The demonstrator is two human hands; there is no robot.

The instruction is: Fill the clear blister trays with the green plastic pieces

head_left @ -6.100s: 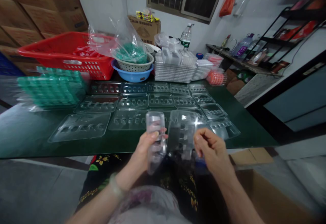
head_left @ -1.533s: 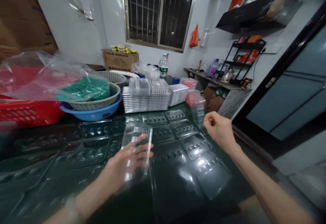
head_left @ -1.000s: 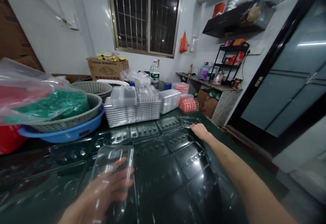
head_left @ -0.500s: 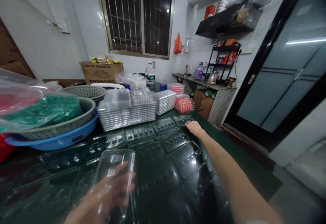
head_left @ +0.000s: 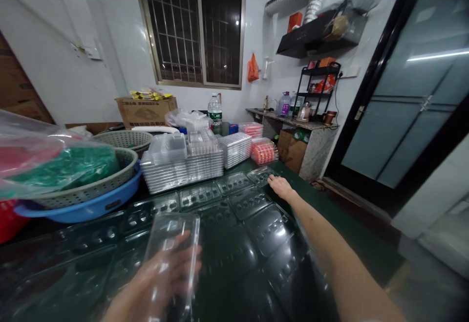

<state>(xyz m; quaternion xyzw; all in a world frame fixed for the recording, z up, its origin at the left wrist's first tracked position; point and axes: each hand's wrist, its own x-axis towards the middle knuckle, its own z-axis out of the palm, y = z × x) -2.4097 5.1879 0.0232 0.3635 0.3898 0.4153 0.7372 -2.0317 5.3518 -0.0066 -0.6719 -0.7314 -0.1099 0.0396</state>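
My left hand [head_left: 166,268], somewhat blurred, holds a clear plastic tray [head_left: 170,223] low in front of me, and its fingers show through the plastic. Whether this is one tray or several nested together I cannot tell. At the far right of the table, my right hand [head_left: 281,187] has its fingers bent and closed at the edge of another clear plastic tray [head_left: 259,175] lying flat. Rows of similar clear trays [head_left: 249,202] cover the dark green table [head_left: 311,190] between my hands and off to the left.
Stacked clear trays [head_left: 183,168] stand at the back, with orange-and-clear packs [head_left: 264,152] to their right. On the left, a blue basin [head_left: 82,209] holds a grey basket [head_left: 126,163] under a plastic bag with green contents [head_left: 84,163]. Behind are a cardboard box [head_left: 146,112] and a water bottle [head_left: 215,109].
The view has shifted slightly. My left hand and its tray sit a little further right. My right hand stays at the far right tray, which lies slightly more tilted in view.
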